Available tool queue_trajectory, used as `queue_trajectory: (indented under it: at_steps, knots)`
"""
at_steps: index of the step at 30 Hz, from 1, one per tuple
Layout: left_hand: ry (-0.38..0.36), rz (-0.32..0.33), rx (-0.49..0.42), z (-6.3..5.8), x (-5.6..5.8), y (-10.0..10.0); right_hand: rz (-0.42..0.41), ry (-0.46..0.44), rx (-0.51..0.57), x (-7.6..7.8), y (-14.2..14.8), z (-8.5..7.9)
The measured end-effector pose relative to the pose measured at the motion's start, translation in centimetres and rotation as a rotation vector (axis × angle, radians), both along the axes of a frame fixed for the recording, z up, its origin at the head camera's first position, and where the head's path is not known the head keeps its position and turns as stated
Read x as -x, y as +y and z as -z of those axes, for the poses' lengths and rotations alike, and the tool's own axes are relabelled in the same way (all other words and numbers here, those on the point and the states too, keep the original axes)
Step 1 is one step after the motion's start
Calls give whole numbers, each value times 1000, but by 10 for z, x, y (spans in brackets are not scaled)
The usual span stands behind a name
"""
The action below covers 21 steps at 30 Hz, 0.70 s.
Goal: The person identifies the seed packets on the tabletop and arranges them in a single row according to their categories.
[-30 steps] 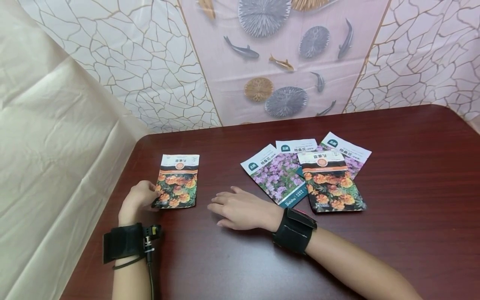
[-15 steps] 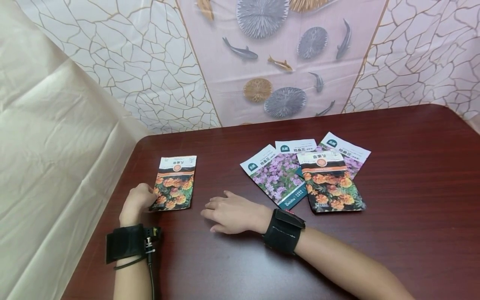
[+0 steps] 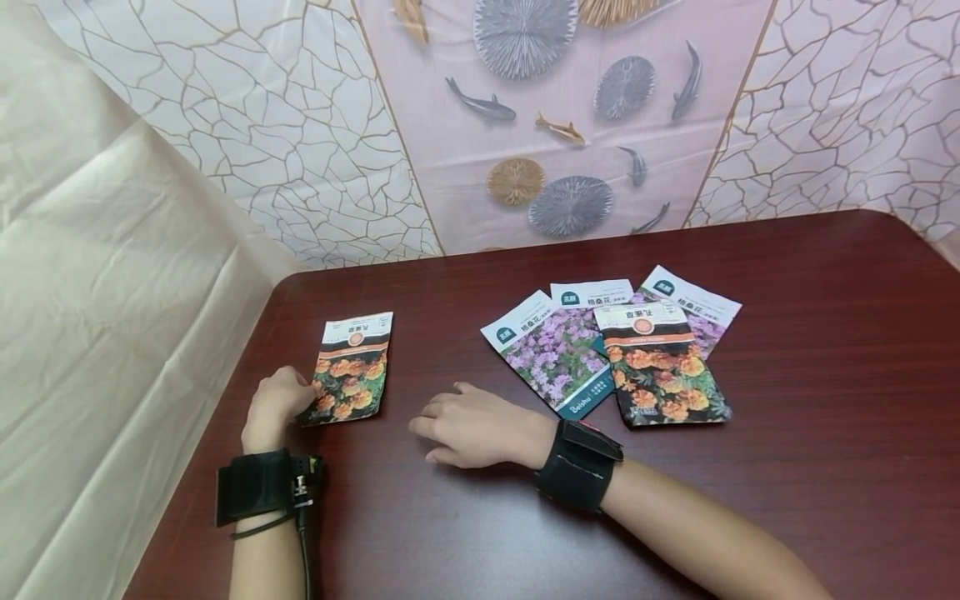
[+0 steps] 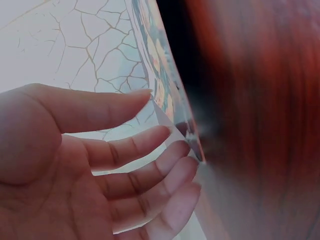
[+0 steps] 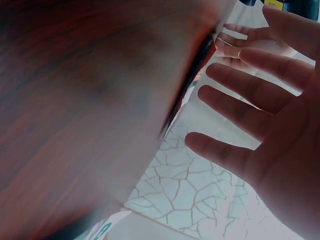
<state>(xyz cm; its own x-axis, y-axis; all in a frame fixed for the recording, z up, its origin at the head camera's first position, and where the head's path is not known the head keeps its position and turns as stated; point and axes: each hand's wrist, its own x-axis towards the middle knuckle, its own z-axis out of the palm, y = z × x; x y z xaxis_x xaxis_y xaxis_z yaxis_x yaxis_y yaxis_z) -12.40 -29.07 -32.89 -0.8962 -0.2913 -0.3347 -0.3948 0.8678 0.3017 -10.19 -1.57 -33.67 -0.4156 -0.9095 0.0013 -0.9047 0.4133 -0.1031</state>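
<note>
My left hand (image 3: 275, 406) is at the near left edge of a marigold seed packet (image 3: 351, 371), orange flowers on black with a white top. Thumb and fingers pinch that edge; in the left wrist view the packet (image 4: 159, 65) is seen nearly edge-on beside the fingertips (image 4: 184, 150). Palm down, my right hand (image 3: 480, 427) is over the table to the right of this packet, its fingers spread and holding nothing. The right wrist view shows the right fingers (image 5: 245, 82) apart, with the left hand beyond them.
Right of centre lie overlapping seed packets: a purple-flower one (image 3: 551, 354), two more purple-flower ones (image 3: 592, 292) (image 3: 693, 304) behind, and another marigold packet (image 3: 663, 367) on top. The dark red table (image 3: 825, 375) meets patterned cloth (image 3: 315, 125) behind and pale cloth (image 3: 112, 292) at left.
The marigold packet by my left hand has shifted slightly left and nearer, and its near left edge has bent. My right hand moved a little left and nearer, then slightly back right.
</note>
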Motion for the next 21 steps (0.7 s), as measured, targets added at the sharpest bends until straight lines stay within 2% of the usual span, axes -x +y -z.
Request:
queue_trajectory:
  at_steps: [7, 12, 21]
  knots:
    - [102, 4, 15, 0, 0, 7, 22, -15, 60, 3, 20, -6]
    - [156, 44, 11, -3, 0, 13, 38, 2, 121, 8, 37, -9]
    - [140, 142, 15, -9, 6, 29, 105, -24, 233, 23, 71, -14]
